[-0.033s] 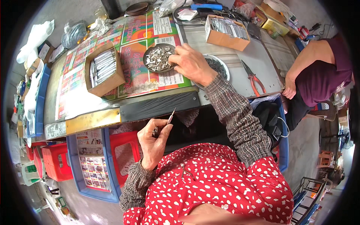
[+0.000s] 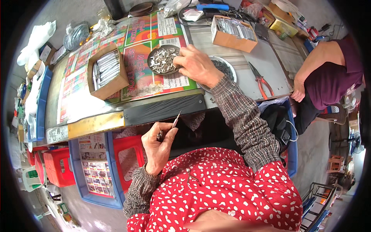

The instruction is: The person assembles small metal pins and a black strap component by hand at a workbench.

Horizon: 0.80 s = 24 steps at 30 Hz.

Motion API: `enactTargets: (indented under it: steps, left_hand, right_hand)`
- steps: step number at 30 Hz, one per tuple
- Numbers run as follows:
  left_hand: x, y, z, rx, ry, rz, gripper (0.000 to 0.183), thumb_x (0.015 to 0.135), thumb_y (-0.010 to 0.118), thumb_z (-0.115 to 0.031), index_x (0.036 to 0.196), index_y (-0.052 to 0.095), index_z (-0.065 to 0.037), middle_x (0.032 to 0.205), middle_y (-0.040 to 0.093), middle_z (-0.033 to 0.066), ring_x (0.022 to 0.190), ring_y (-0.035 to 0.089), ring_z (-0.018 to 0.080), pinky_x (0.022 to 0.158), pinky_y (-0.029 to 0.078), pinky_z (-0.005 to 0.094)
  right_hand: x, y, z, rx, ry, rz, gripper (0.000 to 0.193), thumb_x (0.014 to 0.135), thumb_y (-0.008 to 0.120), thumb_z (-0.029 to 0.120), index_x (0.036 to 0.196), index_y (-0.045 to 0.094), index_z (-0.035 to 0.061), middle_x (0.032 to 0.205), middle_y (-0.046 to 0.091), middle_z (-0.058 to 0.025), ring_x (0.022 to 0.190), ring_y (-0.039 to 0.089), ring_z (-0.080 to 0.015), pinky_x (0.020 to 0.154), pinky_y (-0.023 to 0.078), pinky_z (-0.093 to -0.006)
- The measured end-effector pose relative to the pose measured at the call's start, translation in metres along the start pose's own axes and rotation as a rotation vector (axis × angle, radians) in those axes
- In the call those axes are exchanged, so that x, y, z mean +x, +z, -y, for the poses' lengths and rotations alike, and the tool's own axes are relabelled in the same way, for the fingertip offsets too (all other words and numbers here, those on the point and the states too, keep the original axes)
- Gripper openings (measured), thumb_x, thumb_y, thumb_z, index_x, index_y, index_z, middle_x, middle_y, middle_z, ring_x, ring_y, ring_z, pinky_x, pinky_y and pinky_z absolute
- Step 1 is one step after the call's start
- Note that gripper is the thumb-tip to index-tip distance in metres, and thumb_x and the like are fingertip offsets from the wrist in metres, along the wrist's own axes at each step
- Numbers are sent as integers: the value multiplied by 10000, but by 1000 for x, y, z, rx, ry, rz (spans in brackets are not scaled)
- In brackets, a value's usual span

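Note:
In front of my body, below the table's edge, my left hand point(image 2: 156, 145) pinches a slim pointed metal piece point(image 2: 176, 119), its tip upward. My right hand point(image 2: 198, 66) reaches over the table, its fingertips at the right side of a dark round dish point(image 2: 150, 66). Small silvery metal parts point(image 2: 164, 58) fill that dish. The right fingers are closed together; whatever is between them is hidden. Beside the right wrist, partly covered by it, stands a white bowl point(image 2: 234, 72) of small dark pieces point(image 2: 221, 69).
Two open cardboard boxes hold thin metallic pieces: one on the left point(image 2: 121, 81), one at the back right point(image 2: 232, 43). Red-handled pliers point(image 2: 263, 86) lie to the right. Another person's hand point(image 2: 298, 92) rests by the table's right edge. A red stool point(image 2: 129, 149) stands underneath.

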<state>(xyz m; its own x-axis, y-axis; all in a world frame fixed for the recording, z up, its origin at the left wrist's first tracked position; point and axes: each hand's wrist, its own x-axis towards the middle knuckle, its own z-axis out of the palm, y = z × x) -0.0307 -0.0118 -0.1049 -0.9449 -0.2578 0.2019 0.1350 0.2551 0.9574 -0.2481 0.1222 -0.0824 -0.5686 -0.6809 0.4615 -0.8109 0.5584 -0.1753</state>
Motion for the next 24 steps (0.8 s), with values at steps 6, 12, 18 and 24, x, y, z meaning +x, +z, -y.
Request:
enactTargets:
  steps: [6, 12, 18, 24]
  left_hand:
    - [0, 0, 2, -17, -15, 5, 75, 789, 678, -18, 843, 626, -9, 597, 507, -21, 526, 407, 33, 484, 330, 193]
    - [0, -4, 1, -23, -72, 35, 49, 819, 654, -24, 834, 620, 8, 684, 567, -31, 591, 440, 11, 523, 346, 163]
    - [1, -7, -4, -45, -114, 42, 45, 816, 652, -22, 838, 625, 6, 711, 584, -26, 633, 469, 17, 570, 379, 165]
    - [-1, -1, -5, -56, -65, 67, 59, 809, 662, -18, 853, 628, 2, 669, 542, -36, 584, 424, 17, 525, 342, 171]
  right_hand:
    - [9, -4, -5, 69, -44, 112, 146, 681, 656, 130, 790, 574, 80, 833, 520, -60, 898, 505, -251, 753, 449, -386]
    - [9, -3, -8, 165, -94, 121, 135, 697, 627, 126, 779, 551, 49, 797, 521, -81, 856, 517, -270, 732, 442, -385]
    - [-17, -22, 13, 389, -47, 27, 132, 713, 613, 96, 761, 542, -5, 756, 555, -124, 739, 569, -291, 681, 457, -390]
    - [-63, -53, 47, 888, 131, 41, 134, 759, 665, 29, 874, 609, -11, 781, 591, -64, 721, 563, -138, 665, 452, -263]
